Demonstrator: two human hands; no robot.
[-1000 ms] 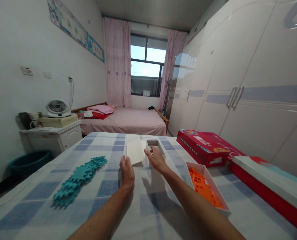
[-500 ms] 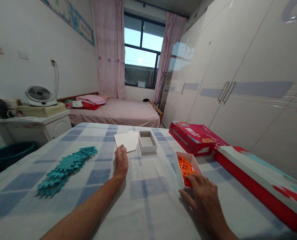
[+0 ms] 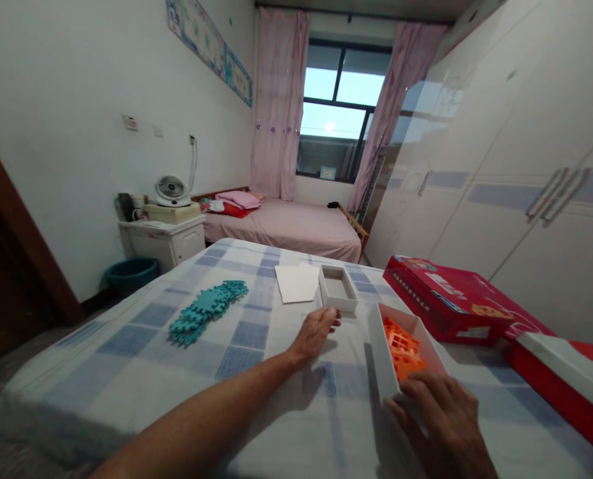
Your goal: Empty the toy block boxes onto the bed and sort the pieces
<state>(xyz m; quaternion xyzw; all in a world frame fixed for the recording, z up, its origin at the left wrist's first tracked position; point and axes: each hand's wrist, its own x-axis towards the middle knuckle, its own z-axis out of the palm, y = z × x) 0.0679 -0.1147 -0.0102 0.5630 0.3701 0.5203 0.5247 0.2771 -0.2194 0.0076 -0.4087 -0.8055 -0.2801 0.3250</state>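
Note:
My right hand [image 3: 440, 412] grips the near end of a white open box [image 3: 382, 356], thumb outside and fingers over the rim. Orange plastic lattice pieces [image 3: 403, 346] lie in that box, partly hidden behind the fingers. A shadow falls along the box's left side; whether it is lifted I cannot tell. My left hand [image 3: 316, 332] is open and holds nothing, its fingers pointing toward the box. Just beyond it stands a smaller pale box [image 3: 343, 304] with nothing in it. Flat white cards [image 3: 296, 285] lie beside that one.
Overlapping teal notched plastic pieces [image 3: 206, 309] lie on the checked cloth [image 3: 296, 426] at left. A red box [image 3: 440, 303] and a red-and-white box [image 3: 566, 372] line the right side. Beyond are a bed [image 3: 296, 223], a fan [image 3: 171, 189] and a wardrobe [image 3: 500, 133].
My left hand has moved right, from the white cards toward the box of orange pieces. My right hand has closed on the box's near end. The view has swung left.

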